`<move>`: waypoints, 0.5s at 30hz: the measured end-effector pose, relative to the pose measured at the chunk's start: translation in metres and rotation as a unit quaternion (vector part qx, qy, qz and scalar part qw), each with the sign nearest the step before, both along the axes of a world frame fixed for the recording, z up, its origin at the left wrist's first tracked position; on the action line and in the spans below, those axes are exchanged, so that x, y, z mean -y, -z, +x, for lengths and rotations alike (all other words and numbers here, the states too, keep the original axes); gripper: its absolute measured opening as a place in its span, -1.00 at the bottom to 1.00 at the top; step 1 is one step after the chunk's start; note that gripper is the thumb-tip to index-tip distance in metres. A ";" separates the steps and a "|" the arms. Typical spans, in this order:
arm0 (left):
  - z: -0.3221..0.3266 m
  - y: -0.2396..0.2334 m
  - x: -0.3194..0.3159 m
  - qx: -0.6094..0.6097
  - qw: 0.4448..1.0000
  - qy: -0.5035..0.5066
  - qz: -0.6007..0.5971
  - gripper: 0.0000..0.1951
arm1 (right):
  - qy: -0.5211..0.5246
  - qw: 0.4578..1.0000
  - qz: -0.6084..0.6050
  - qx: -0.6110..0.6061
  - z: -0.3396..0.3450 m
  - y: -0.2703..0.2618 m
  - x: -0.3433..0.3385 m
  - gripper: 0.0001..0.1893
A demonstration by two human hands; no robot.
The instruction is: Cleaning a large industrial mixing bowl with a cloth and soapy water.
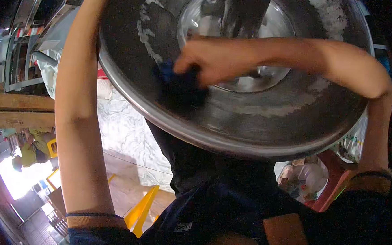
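My right hand (203,60), blurred by motion, grips a dark blue cloth or scrubbing pad (181,88). The pad presses on the grey metal surface of a large round vessel or lid (276,130). A rolled, shiny rim runs round this metal piece, and its middle is a brighter polished circle with dark reflections. Pale, patchy residue (265,110) forms a broken ring on the dull surface. My left arm reaches up along the left side of the rim, and its hand is beyond the top edge of the view.
Pale marble-patterned tiles (128,125) and a yellow plastic chair (140,210) lie to the left. Wooden planks (25,112), a metal-framed cabinet (25,54) and a distant person (34,146) are farther left. Filled clear plastic bags (308,180) sit beside a red plastic chair (334,174) at right.
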State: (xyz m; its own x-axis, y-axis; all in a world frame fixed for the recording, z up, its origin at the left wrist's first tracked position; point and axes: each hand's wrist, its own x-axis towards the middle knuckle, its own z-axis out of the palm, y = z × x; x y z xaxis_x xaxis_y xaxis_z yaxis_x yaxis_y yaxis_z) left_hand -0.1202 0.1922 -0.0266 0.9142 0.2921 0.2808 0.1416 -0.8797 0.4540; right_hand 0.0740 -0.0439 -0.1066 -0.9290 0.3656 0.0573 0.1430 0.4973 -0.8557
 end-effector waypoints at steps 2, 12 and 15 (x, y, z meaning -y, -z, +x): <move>0.016 0.010 0.015 -0.091 0.967 -0.136 0.198 -0.78 | -0.093 0.993 -0.015 0.067 0.025 -0.018 0.012 -0.77; 0.017 -0.002 0.017 -0.023 0.998 0.032 0.053 -0.78 | 0.015 0.989 0.107 -0.101 -0.010 -0.008 0.007 -0.90; 0.045 0.007 0.048 -0.231 0.854 -0.283 0.371 -0.78 | 0.019 0.994 0.099 -0.051 0.026 -0.025 0.030 -0.73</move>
